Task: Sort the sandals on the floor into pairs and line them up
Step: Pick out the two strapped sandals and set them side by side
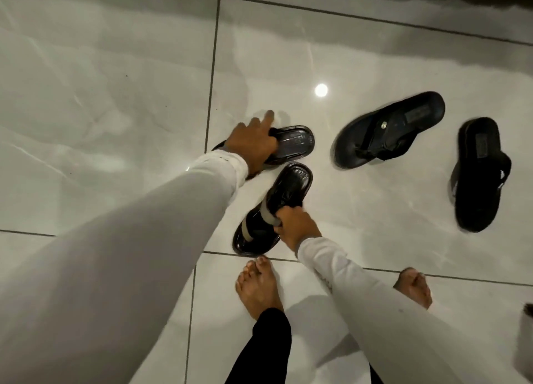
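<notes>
Head view: left hand [253, 144] grips one glossy sandal [291, 143] lying crosswise; right hand [297, 228] clasps the strap of its mate [271, 210], lying diagonal just beside it

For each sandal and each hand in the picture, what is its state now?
Left hand: gripping the far glossy sandal.
Right hand: gripping the strap of the near glossy sandal.
Far glossy sandal: on the floor, held, lying crosswise.
Near glossy sandal: held, sole up to view, angled.
Matte thong sandal: free, lying diagonal.
Matte slide sandal: free, apart from the others.
</notes>
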{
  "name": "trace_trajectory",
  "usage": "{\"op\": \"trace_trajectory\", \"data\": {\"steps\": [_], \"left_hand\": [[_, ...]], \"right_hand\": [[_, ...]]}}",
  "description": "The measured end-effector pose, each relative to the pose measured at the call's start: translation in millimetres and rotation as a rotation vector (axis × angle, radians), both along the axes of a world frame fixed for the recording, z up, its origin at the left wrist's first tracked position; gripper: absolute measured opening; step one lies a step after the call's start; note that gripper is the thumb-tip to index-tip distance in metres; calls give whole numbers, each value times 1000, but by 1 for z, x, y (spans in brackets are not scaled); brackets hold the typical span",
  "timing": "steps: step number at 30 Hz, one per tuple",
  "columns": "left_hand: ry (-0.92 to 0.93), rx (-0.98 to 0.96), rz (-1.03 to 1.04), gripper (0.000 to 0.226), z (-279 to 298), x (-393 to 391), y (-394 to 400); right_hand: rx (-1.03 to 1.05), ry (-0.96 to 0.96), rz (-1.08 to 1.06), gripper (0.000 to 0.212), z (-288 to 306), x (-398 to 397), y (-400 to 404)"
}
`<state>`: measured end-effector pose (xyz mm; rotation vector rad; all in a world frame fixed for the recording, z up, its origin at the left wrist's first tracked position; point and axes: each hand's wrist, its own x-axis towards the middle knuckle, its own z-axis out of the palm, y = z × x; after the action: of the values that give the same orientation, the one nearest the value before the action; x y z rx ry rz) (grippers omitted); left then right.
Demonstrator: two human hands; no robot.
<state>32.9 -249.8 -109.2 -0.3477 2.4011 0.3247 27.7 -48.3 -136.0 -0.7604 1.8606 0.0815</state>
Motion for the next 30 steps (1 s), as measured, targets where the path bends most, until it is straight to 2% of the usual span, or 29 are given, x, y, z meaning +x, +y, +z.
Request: {"op": "trace_trajectory", "data": {"steps": [3, 7, 13, 21, 25, 28, 30], "left_hand": [[-127, 18, 241, 43, -8, 15, -3], [-85, 105, 552, 39, -8, 56, 8], [-63, 114, 881, 42, 0, 86, 25], [-72, 186, 997, 39, 1, 89, 22], [-15, 317, 1127, 38, 2, 94, 16], [-36, 317, 1037, 34, 15, 90, 18], [-68, 174, 878, 42, 27, 85, 25]], "right_hand": [[-103, 75, -91, 31, 1, -13, 2], [-183, 130, -56, 35, 8, -39, -6], [-167, 49, 119, 40, 4, -63, -46], [-197, 30, 251, 38, 2, -55, -94], [-187, -64, 190, 56, 11, -46, -96], [-253, -70, 45, 71, 30, -47, -81], [-274, -25, -50, 69, 47, -57, -58]]}}
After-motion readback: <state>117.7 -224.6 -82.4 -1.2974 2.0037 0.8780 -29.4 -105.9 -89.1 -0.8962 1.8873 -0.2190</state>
